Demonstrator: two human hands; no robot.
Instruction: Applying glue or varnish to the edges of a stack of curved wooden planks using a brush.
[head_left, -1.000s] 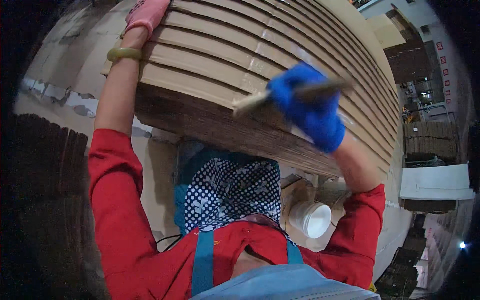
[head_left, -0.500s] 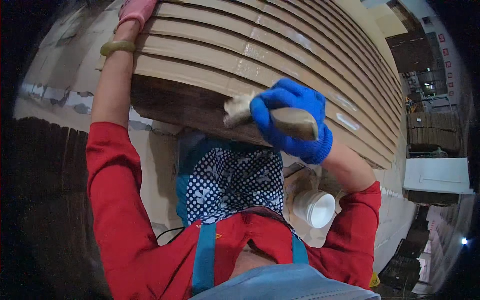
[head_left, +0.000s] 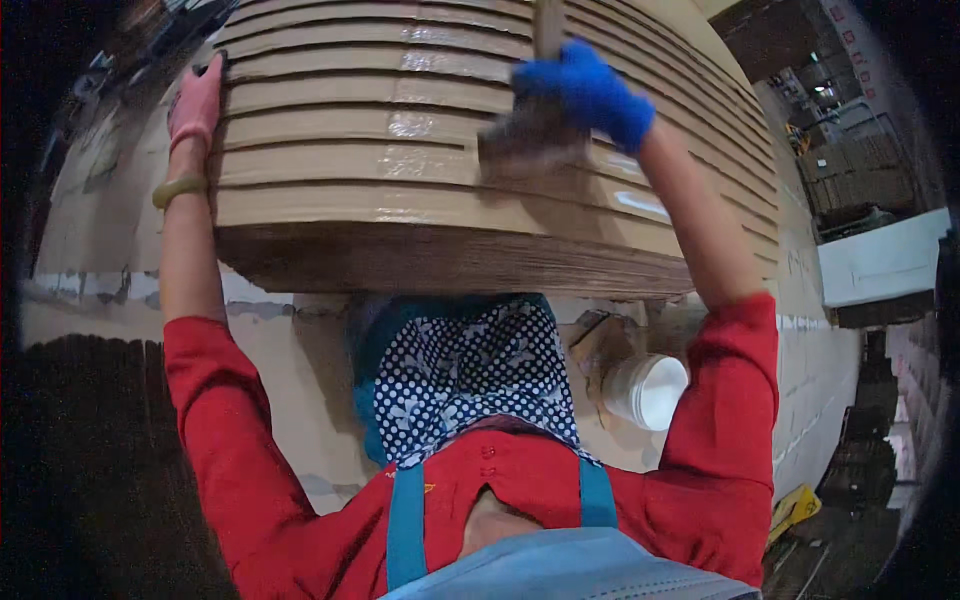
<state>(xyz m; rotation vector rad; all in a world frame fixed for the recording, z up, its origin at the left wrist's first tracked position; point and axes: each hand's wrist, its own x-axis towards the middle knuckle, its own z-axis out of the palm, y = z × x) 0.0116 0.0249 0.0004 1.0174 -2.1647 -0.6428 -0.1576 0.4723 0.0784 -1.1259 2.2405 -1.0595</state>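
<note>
Brown stacks [head_left: 855, 182], a white panel [head_left: 882, 260] and a yellow object [head_left: 795, 510] show at right.

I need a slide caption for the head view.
A blue-gloved right hand holds a brush over overlapping cardboard sheets, while the pink-gloved left hand rests at their edge.

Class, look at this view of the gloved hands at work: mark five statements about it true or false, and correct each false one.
1. The right hand holds a brush. True.
2. The left hand wears a blue glove. False: its glove is pink.
3. The cardboard sheets lie staggered, overlapping in rows. True.
4. The white bucket is left of the polka-dot apron. False: the white bucket is right of the polka-dot apron.
5. The bangle is on the right arm. False: the bangle is on the left.
</note>
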